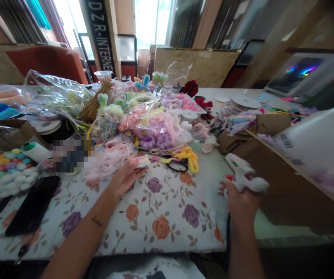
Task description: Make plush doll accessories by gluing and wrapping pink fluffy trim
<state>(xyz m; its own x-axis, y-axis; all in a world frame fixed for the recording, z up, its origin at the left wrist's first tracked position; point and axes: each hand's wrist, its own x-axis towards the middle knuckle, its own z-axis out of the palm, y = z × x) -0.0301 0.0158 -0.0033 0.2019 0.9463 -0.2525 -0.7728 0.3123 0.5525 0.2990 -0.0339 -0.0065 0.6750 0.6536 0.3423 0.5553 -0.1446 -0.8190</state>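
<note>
Glossy black slab phone [33, 207] lies far left on the floral-print cloth desk [161, 217]. Black vertical sign [101, 35] behind reads "DZR-INTERNE". Left hand [124, 178] flat and released, fingertips touching a small pink fabric piece [142, 161] mid-desk. Black-handled scissors [177, 166] just right of it. Right hand [239, 197] clenched around a white plastic glue gun [244, 174] at the desk's right edge. Barcode sticker [286, 140] on a white package far right.

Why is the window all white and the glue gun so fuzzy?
Head view: daylight overexposes the window; the glue gun in the right hand looks motion-blurred; the corners darken and the edges bend.
</note>
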